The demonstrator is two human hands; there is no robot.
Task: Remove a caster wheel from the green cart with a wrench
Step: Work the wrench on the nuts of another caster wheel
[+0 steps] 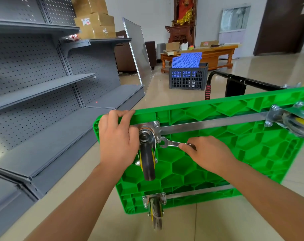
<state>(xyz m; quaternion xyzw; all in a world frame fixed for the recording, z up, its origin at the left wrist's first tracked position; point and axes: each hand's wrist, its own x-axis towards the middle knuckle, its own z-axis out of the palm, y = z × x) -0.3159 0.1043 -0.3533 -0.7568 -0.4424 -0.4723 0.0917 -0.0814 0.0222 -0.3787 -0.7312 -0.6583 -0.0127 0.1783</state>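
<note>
We've got the green cart [208, 159] tipped on its side on the floor, underside toward us. Left hand [118, 138] grips the cart's top edge beside the caster wheel [147, 162]. Right hand [208, 153] pinches the wrench [172, 143], its open end at a mounting-plate bolt [158, 141].

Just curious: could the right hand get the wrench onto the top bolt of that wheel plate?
Probably yes. The right hand holds the wrench at the lower bolt; the top bolt sits bare just above, beside the left hand.
</note>
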